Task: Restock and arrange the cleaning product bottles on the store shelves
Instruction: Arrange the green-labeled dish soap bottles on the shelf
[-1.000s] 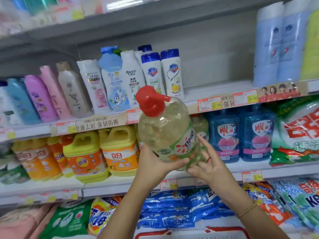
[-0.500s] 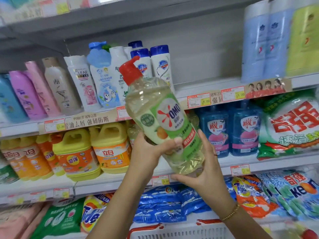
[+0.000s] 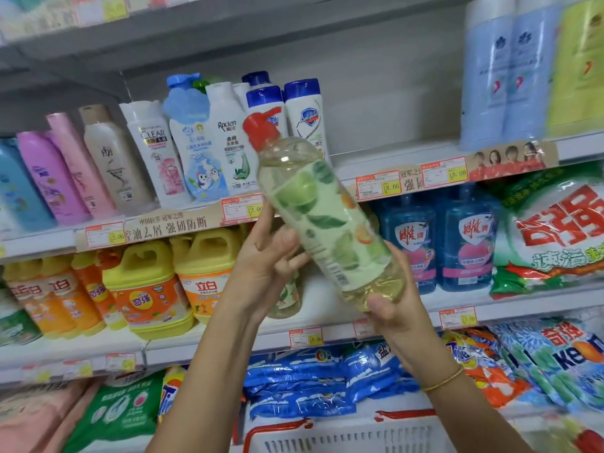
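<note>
**Q:** Where is the bottle, and how is it held?

**A:** A clear bottle (image 3: 330,223) with a red pump cap (image 3: 261,125) is in the air just in front of the middle shelf (image 3: 510,305). It is tilted, with the cap up and to the left. The left hand (image 3: 264,266) wraps its mid-body. The right hand (image 3: 395,308) cups the base, thumb across the bottom. Both hands are closed on it.

**Q:** What is inside?

**A:** It holds pale yellow liquid, filled nearly to the shoulder. The back label, with green leaves and a barcode, faces the viewer.

**Q:** What would placing it well need?

**A:** It probably needs turning until the front label faces outward, then standing upright. A matching bottle (image 3: 287,299) stands on the middle shelf behind the left hand, and the open spot seems to be beside it. The right hand should stay under the base, since a bottle this full is likely heavy.

**Q:** What else sits on that shelf?

**A:** Yellow jugs (image 3: 147,289) with orange labels fill its left part. Blue pump bottles (image 3: 415,243) of blue liquid stand on its right part.
</note>
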Demonstrator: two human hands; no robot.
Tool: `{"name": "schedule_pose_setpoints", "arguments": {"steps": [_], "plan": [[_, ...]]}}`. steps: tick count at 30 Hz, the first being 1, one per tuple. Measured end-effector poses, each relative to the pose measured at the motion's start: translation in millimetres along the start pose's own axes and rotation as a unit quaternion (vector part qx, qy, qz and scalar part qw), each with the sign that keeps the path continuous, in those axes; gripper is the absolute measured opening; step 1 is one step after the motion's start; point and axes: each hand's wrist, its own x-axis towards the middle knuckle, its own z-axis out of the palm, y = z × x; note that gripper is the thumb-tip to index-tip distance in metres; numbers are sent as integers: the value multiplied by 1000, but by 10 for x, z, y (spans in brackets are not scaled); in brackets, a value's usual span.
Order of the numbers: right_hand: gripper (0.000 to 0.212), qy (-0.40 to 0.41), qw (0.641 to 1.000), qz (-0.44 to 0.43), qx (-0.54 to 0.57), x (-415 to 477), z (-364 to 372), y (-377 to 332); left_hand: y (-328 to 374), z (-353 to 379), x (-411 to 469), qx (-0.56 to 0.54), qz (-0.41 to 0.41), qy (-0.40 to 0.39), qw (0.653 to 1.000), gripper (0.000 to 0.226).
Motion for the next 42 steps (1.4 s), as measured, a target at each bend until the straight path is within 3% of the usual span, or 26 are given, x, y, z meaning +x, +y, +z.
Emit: {"name": "schedule_pose_setpoints", "arguments": {"steps": [4,7,9,11,14,17,20,22,24,26,28,32,36,39,42], "plan": [[93,-70,964,125,222,-38,-192,27,4,-52,-1,15,-8,-45,999,114],[77,-98,918,195,331,-84,-278,161,-47,-36,-39,30,-19,-78,996,95],[80,-42,919,236,313,-139,-293,218,-79,-9,-73,59,-20,-93,994,82],[85,-43,917,277,285,-143,-236,230,-72,4,-110,129,-1,-91,987,69],[67,28,926,278,256,-117,-94,203,-12,44,-169,244,52,-48,967,84],[61,81,950,242,179,-60,55,245,-46,142,-227,366,98,12,925,96],[61,108,979,153,81,-92,119,313,-158,266,-261,398,143,76,903,98],[84,81,990,81,-76,-133,142,367,-214,307,-253,382,161,134,900,99],[107,57,974,32,-219,-140,145,436,-218,350,-260,352,168,179,903,96],[110,88,920,-17,-381,-133,169,426,-219,399,-269,330,165,207,906,94],[109,108,889,-57,-441,-130,165,403,-251,436,-279,316,152,217,911,94],[105,103,900,-53,-420,-92,-26,303,-279,428,-277,322,110,158,927,96],[83,-45,961,50,-268,-62,-233,52,-145,271,-245,349,44,11,936,105],[75,-150,962,157,-165,-129,-285,6,-125,171,-225,331,-7,-60,942,107],[81,-224,949,215,-50,-213,-275,17,-85,171,-242,303,-52,-83,948,91]]}}
